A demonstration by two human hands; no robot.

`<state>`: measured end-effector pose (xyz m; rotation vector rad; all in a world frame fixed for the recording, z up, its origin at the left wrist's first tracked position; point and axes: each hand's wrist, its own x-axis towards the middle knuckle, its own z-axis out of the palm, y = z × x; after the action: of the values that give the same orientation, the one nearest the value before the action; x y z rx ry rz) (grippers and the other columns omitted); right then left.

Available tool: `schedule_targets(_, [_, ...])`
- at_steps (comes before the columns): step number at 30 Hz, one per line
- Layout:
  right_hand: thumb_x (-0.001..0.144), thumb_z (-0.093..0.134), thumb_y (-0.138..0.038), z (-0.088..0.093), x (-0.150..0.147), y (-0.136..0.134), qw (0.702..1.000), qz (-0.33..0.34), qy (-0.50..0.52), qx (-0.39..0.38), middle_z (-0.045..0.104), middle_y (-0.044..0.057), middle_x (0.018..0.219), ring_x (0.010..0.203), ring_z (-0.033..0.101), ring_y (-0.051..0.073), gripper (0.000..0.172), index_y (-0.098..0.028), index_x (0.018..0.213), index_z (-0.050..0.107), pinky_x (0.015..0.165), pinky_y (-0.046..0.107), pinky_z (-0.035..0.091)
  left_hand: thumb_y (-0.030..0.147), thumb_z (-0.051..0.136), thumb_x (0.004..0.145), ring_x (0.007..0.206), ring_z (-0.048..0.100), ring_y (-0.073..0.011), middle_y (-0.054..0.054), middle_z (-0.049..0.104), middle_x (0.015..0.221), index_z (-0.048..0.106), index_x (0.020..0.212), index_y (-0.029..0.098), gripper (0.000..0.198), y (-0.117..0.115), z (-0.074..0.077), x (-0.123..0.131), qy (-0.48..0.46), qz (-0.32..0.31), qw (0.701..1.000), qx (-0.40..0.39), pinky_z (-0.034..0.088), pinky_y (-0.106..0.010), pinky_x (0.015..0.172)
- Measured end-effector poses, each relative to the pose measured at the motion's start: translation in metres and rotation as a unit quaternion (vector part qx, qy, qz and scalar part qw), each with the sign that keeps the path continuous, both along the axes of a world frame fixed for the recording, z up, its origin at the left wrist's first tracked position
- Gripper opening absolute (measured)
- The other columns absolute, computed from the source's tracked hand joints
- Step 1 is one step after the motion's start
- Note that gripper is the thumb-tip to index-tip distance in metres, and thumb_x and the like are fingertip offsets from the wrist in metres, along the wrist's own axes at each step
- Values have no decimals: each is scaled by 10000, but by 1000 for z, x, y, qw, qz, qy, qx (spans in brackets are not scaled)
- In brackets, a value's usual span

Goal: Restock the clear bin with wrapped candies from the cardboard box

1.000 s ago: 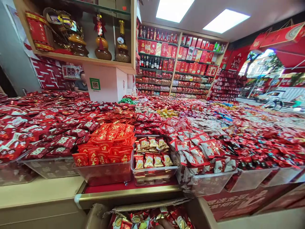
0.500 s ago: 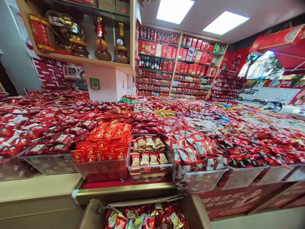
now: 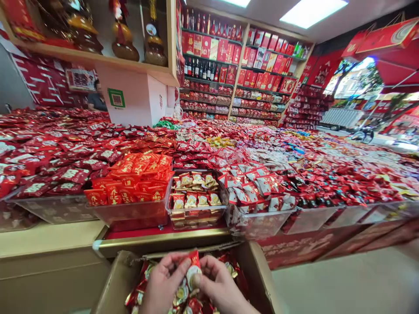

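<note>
My left hand and my right hand are together over an open cardboard box at the bottom of the view. Both pinch the same small red and gold sweet packet from its two sides. The box holds several more packets of the same kind. Straight ahead on the counter stands a clear bin with rows of matching red and gold packets.
A wide display of clear bins heaped with red wrapped sweets fills the counter. A bin of orange-red packets sits left of centre. Shelves of red boxes and bottles line the back wall. A person is behind the counter at far left.
The view has tilted down. Both my hands have come into sight over the cardboard box and taken hold of one packet.
</note>
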<state>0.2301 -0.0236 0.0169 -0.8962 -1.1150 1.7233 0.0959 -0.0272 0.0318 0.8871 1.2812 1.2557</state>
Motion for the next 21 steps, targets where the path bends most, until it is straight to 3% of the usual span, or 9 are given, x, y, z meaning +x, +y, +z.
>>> schedule_targets(3, [593,683,-419,24,-4,-2,998,-60,30,-4,557,-12,630,568,451,79,317,-140,688,569,570,213,366,342,726,536,623,608,-117,18,703,656,634,730,167,277,5,20,1,-9,21,1000,19,486,-197,601])
schedule_targets(6, [616,679,-377,31,-4,-2,993,-64,90,-37,569,-13,623,549,464,78,263,-141,678,580,543,214,378,324,712,565,628,623,-123,25,699,648,634,745,172,248,7,23,4,-19,31,999,26,499,-205,607])
schedule_targets(12, [628,681,-338,27,-1,-2,986,-84,120,-75,560,-16,597,518,462,74,233,-140,661,562,498,209,383,338,706,571,673,635,-124,14,715,725,630,804,193,285,7,21,12,-11,46,999,25,503,-184,626])
schedule_targets(17, [615,685,-360,18,-3,-4,988,-117,85,-57,558,-17,598,522,445,72,260,-141,682,563,536,217,368,304,723,556,872,622,-203,-18,715,887,635,904,209,371,-7,16,23,-83,-65,994,-6,504,-278,766])
schedule_targets(21, [650,635,-402,-5,0,-6,990,-128,-34,53,540,18,693,641,472,120,266,-145,676,572,604,251,376,370,704,561,868,622,-251,-35,714,912,675,849,213,330,-18,-6,21,-158,-77,982,-69,513,-339,717])
